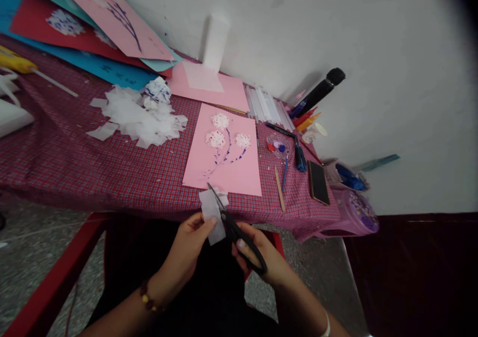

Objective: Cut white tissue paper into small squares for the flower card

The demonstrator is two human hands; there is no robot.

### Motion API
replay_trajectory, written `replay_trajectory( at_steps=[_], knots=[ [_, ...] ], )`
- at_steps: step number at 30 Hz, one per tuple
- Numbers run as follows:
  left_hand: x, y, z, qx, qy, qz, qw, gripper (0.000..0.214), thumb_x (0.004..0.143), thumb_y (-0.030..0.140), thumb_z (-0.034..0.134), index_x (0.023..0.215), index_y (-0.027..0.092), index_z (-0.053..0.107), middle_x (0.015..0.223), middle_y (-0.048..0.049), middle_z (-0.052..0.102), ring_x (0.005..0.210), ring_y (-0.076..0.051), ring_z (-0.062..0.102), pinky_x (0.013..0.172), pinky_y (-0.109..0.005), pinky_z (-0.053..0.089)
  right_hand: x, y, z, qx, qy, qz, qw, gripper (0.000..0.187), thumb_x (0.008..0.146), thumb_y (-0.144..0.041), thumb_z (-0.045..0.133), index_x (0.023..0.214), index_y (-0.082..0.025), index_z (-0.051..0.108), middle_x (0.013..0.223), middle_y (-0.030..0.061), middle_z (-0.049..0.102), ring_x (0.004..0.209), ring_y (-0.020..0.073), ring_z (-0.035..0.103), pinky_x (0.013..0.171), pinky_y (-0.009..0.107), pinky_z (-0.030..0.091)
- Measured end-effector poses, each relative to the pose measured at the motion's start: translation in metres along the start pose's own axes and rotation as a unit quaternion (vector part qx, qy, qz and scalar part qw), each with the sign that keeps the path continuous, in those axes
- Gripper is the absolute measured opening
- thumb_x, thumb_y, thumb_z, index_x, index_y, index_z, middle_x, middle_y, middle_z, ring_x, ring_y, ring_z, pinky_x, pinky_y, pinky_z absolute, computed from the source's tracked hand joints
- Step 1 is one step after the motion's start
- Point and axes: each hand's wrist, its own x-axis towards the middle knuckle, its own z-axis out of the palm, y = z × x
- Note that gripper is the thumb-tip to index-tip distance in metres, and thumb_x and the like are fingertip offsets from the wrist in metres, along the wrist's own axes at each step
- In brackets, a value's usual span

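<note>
My left hand [185, 250] pinches a small folded piece of white tissue paper [212, 213] just below the table's front edge. Black-handled scissors [235, 230] are gripped in my right hand [261, 260], their blades crossing the paper and pointing up toward the table. Right above, on the checked tablecloth [74, 158], lies a pink card [224, 153] with three white tissue flowers on purple painted stems.
A heap of white tissue scraps [138, 115] lies left of the card. To the right are a paint palette [277, 145], brushes, a wooden stick, a black phone [318, 181], markers and a pink container [353, 212]. Coloured sheets lean on the wall at the back left.
</note>
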Motion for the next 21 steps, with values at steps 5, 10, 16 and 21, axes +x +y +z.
replay_trajectory(
  at_steps=[5, 10, 16, 21],
  knots=[
    [-0.007, 0.018, 0.005, 0.002, 0.031, 0.046, 0.998, 0.014, 0.065, 0.024, 0.076, 0.071, 0.017, 0.066, 0.065, 0.0013, 0.066, 0.061, -0.011, 0.056, 0.06, -0.021, 0.044, 0.003, 0.009, -0.005, 0.043, -0.05, -0.03, 0.997, 0.053, 0.084, -0.064, 0.056, 0.107, -0.017, 0.052, 0.083, 0.0021, 0.057, 0.057, 0.0086, 0.051, 0.051, 0.022, 0.037],
    [-0.002, 0.076, 0.001, 0.014, 0.012, 0.101, 0.995, 0.014, 0.063, 0.02, 0.072, 0.066, 0.019, 0.059, 0.051, 0.0056, 0.055, 0.049, -0.008, 0.047, 0.05, -0.02, 0.04, 0.012, 0.002, -0.011, 0.105, -0.085, -0.024, 0.991, 0.057, 0.084, -0.065, 0.056, 0.117, -0.018, 0.051, 0.088, 0.0044, 0.057, 0.06, 0.0116, 0.053, 0.056, 0.025, 0.04],
    [0.023, 0.163, -0.02, 0.02, -0.066, 0.12, 0.99, 0.009, 0.065, 0.016, 0.069, 0.069, 0.018, 0.061, 0.052, 0.0043, 0.054, 0.048, -0.009, 0.047, 0.048, -0.02, 0.04, 0.039, -0.054, -0.003, 0.083, -0.149, -0.076, 0.982, 0.054, 0.082, -0.065, 0.058, 0.106, -0.017, 0.055, 0.088, 0.0057, 0.059, 0.063, 0.0126, 0.055, 0.055, 0.024, 0.038],
    [0.043, 0.206, -0.039, 0.1, -0.047, 0.12, 0.987, 0.02, 0.065, 0.016, 0.07, 0.085, 0.017, 0.067, 0.053, 0.0046, 0.054, 0.046, -0.007, 0.047, 0.047, -0.019, 0.039, 0.08, -0.098, 0.015, 0.055, -0.208, -0.106, 0.971, 0.058, 0.078, -0.067, 0.062, 0.102, -0.015, 0.054, 0.083, 0.0027, 0.057, 0.059, 0.009, 0.054, 0.054, 0.022, 0.038]
  ],
)
